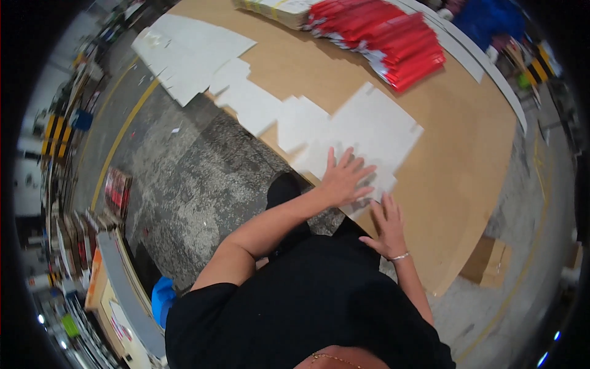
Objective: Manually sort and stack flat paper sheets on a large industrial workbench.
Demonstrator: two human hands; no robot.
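Observation:
A white die-cut cardboard blank point(375, 126) lies flat near the front edge of a brown table point(458, 166). My left hand point(345, 179) is open, its fingers spread over the blank's near part. Close by on the right, my right hand point(388, 229) is open too, its fingertips at the blank's near corner and its palm over the brown surface. Whether either hand presses on the card cannot be told. More white cut card point(252, 101) stretches leftward from the blank, with notched edges and flaps. Where the pieces overlap is unclear.
A fanned pile of red glossy flat pieces point(393, 43) lies at the table's far side, beside a strapped stack of card point(276, 11). Another white sheet point(196, 46) hangs past the table's left edge. A brown carton point(491, 263) stands on the floor at right.

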